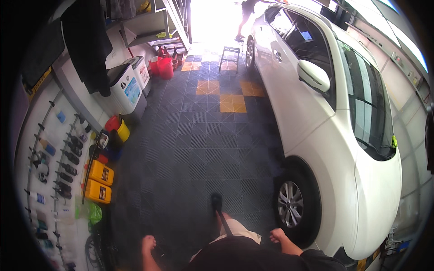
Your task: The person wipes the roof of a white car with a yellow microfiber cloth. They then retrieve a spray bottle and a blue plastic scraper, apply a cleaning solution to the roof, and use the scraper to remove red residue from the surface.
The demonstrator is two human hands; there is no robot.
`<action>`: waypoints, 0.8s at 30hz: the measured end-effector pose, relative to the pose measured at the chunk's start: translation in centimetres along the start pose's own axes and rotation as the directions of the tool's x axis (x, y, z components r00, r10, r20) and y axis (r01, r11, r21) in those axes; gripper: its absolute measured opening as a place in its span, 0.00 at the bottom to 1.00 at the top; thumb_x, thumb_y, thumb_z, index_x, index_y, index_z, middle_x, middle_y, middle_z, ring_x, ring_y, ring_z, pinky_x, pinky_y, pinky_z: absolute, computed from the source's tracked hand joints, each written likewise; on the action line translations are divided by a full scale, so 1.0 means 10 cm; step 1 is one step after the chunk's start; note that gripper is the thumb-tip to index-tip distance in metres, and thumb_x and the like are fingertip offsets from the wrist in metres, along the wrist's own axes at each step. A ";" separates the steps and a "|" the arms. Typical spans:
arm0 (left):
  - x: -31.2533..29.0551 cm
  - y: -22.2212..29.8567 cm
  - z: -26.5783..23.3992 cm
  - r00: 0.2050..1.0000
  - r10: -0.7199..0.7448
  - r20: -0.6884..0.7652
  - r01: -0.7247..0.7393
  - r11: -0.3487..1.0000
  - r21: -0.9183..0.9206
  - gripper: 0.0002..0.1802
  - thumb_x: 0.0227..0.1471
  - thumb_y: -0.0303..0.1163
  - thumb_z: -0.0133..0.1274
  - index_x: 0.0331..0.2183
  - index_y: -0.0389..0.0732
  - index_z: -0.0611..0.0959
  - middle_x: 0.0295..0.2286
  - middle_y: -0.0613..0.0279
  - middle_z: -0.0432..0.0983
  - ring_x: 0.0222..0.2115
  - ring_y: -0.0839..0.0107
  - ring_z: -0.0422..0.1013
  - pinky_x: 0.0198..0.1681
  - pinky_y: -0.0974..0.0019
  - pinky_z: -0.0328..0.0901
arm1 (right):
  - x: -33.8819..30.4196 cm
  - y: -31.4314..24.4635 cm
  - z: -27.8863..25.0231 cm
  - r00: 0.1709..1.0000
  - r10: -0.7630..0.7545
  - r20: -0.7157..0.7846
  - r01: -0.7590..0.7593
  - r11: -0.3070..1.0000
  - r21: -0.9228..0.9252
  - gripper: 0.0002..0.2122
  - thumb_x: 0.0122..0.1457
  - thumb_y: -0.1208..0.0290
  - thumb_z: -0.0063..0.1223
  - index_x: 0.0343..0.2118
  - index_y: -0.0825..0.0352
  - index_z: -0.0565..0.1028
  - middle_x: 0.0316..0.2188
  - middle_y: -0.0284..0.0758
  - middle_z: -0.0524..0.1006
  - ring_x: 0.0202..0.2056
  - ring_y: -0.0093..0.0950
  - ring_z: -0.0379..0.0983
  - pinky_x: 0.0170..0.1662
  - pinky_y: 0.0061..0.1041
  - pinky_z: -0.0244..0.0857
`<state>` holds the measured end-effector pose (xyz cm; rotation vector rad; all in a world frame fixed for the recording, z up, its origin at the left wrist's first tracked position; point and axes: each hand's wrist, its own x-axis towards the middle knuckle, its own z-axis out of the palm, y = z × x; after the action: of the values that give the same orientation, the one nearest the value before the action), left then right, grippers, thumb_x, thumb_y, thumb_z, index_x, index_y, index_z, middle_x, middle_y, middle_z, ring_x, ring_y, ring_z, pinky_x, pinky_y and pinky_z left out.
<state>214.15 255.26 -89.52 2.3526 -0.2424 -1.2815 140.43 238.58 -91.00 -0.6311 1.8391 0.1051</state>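
Note:
My left hand (148, 244) hangs low beside my body, its fingers curled in, and nothing shows in it. On the other side, my right hand (277, 235) is also closed with no object visible, near the front wheel (290, 204) of a white car (312, 122) but apart from it. The car stands along the right with its front toward me. A bright yellow-green cloth (394, 142) lies at the lower edge of its windshield.
Dark floor tiles (199, 149) stretch ahead. Along the left wall are bottles on racks (68, 169), yellow jugs (98, 190), buckets (165, 68) and a white washing machine (126, 90). Farther off stand a small step stool (229, 58) and another person (246, 18) by the bright doorway.

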 end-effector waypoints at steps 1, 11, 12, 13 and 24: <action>0.40 0.63 -0.09 0.992 0.123 -0.038 -0.121 0.991 0.052 0.10 0.62 0.35 0.51 0.38 0.41 0.83 0.22 0.65 0.76 0.18 0.74 0.71 0.18 0.65 0.63 | 0.09 -0.15 -0.01 0.999 0.045 -0.014 -0.044 0.996 0.082 0.10 0.63 0.69 0.48 0.41 0.67 0.79 0.26 0.35 0.81 0.21 0.29 0.78 0.22 0.34 0.72; 1.93 4.78 0.67 0.953 0.280 0.113 -0.288 0.956 0.064 0.17 0.60 0.34 0.54 0.47 0.37 0.84 0.33 0.61 0.82 0.28 0.73 0.77 0.31 0.66 0.71 | 2.04 -4.07 0.06 0.982 -0.183 0.040 0.182 0.983 0.019 0.06 0.61 0.72 0.52 0.31 0.68 0.79 0.23 0.37 0.78 0.21 0.30 0.76 0.20 0.32 0.69; 2.11 5.02 0.82 0.957 0.232 0.174 -0.250 0.964 0.089 0.17 0.60 0.36 0.54 0.47 0.38 0.84 0.34 0.62 0.83 0.29 0.72 0.78 0.30 0.65 0.71 | 2.34 -4.69 -0.09 0.925 -0.381 -0.014 0.381 0.924 0.035 0.08 0.61 0.70 0.53 0.37 0.69 0.79 0.24 0.36 0.78 0.22 0.29 0.76 0.21 0.31 0.69; 2.18 5.11 0.75 0.972 0.155 0.176 -0.181 0.974 0.138 0.17 0.60 0.38 0.55 0.46 0.39 0.85 0.35 0.62 0.83 0.29 0.71 0.78 0.30 0.64 0.71 | 2.23 -5.54 0.01 0.872 -0.488 0.025 0.489 0.872 -0.019 0.09 0.61 0.70 0.53 0.39 0.68 0.80 0.24 0.35 0.79 0.23 0.27 0.76 0.22 0.30 0.69; 3.66 7.31 0.88 0.999 -0.016 -0.044 0.042 0.710 0.703 0.12 0.52 0.38 0.58 0.34 0.40 0.85 0.29 0.49 0.81 0.32 0.52 0.79 0.37 0.54 0.73 | 2.54 -10.89 -0.49 0.876 -0.443 -0.189 0.481 0.795 0.369 0.10 0.63 0.71 0.50 0.44 0.67 0.79 0.28 0.35 0.81 0.27 0.27 0.79 0.27 0.32 0.73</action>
<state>231.38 174.83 -87.32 3.0136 -0.8214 -1.3126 181.62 134.56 -86.85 -0.7776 1.6691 -0.6333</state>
